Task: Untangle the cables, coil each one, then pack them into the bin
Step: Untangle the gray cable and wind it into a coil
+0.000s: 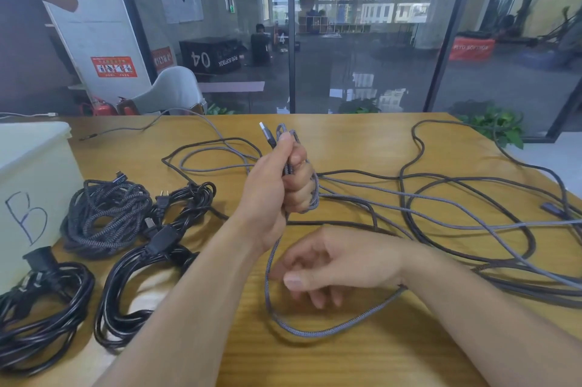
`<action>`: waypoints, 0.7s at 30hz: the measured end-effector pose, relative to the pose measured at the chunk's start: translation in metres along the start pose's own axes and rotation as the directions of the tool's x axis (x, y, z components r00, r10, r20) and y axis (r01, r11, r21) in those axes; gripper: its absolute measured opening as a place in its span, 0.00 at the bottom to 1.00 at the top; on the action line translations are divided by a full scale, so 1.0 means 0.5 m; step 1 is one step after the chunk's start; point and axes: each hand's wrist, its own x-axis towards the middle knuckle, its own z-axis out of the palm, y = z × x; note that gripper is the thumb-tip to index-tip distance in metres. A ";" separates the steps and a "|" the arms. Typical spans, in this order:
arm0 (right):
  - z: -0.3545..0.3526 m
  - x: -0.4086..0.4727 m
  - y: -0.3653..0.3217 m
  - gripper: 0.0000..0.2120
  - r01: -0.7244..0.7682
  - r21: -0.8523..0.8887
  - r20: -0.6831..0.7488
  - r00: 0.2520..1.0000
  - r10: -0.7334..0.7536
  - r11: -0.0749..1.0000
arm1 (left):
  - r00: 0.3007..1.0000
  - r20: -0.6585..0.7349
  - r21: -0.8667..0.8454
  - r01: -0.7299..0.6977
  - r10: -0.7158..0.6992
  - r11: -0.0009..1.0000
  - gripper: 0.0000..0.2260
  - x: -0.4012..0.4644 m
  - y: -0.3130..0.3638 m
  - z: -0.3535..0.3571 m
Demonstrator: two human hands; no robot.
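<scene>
Light: even daylight from the glass wall at 12 o'clock, moderately bright.
Shadows: soft and faint on the light wooden table.
Glare: pale reflections on the glass.
Blur: the right hand at 6 o'clock is motion-smeared.
Distortion: wide-angle bending at 3 and 9 o'clock.

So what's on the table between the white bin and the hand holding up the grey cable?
In the head view, three coiled cables lie between the white bin and the left hand: a braided coil and two black coils.

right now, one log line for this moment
phase: coiling | left hand: grips grey cable loops | right hand: open | bin: left
</scene>
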 end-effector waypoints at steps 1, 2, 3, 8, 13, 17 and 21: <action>0.006 0.008 0.003 0.14 0.025 0.019 -0.066 0.998 -0.024 1.000 | 1.000 0.008 -0.021 -0.001 0.001 1.000 0.20 -0.001 0.000 0.002; 0.011 0.014 0.006 0.12 0.048 0.026 -0.116 0.992 -0.045 0.998 | 1.000 0.017 -0.035 -0.001 0.002 0.999 0.20 -0.002 0.001 0.003; 0.015 0.020 0.009 0.11 0.067 0.025 -0.152 0.986 -0.062 0.997 | 1.000 0.028 -0.044 -0.003 0.004 0.999 0.20 -0.003 0.002 0.004; 0.021 0.048 0.027 0.16 0.014 -0.104 -0.454 0.889 -0.060 0.994 | 0.998 0.064 -0.094 -0.002 0.008 0.996 0.20 -0.006 0.009 0.005; 0.014 0.060 0.034 0.13 0.004 -0.210 -0.572 0.811 -0.126 0.978 | 0.996 0.090 -0.093 0.013 -0.005 0.996 0.20 -0.008 0.015 0.008; -0.004 0.047 0.021 0.11 -0.059 -0.111 -0.564 0.826 -0.014 0.992 | 0.996 0.087 -0.038 -0.030 0.033 0.999 0.20 -0.010 0.035 -0.001; -0.055 0.006 0.019 0.08 -0.033 0.068 -0.359 0.931 0.056 0.997 | 0.996 0.080 -0.043 -0.025 0.029 0.999 0.20 -0.010 0.049 -0.018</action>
